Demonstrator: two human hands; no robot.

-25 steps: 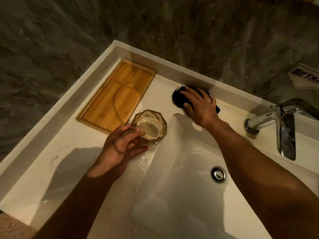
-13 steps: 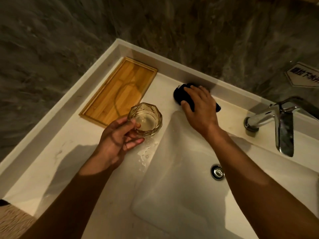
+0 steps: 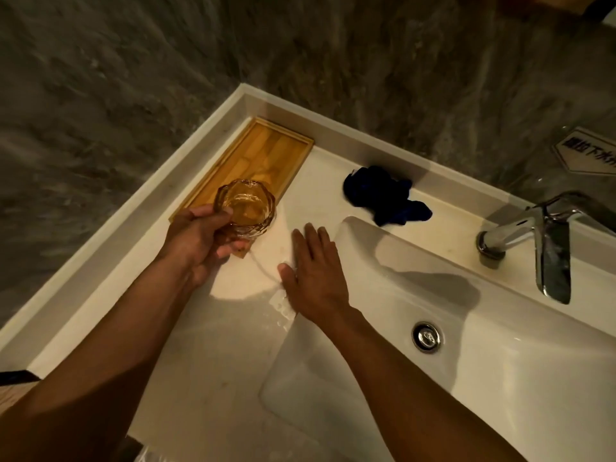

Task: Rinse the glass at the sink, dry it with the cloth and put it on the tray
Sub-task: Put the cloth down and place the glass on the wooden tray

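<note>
1. Looking down from the head view: faceted amber glass point(image 3: 245, 208), clear and ridged, held upright over the near corner of the tray point(image 3: 266, 155), a flat rectangular slab of wooden slats with a thin raised rim.
2. Smooth white sink point(image 3: 433, 378), rectangular basin, round metal drain point(image 3: 427, 337) in its floor; shiny metal tap point(image 3: 546, 241) at the right.
3. Crumpled dark blue cloth point(image 3: 383, 195) lying on the ledge behind the basin, apart from both hands.
4. Water drops point(image 3: 283, 311) on the counter by the basin edge.
5. Left hand point(image 3: 196, 241) curled round the glass from below, thumb on its side.
6. Right hand point(image 3: 313, 268) flat, fingers straight, holding nothing, at the basin's left edge.
</note>
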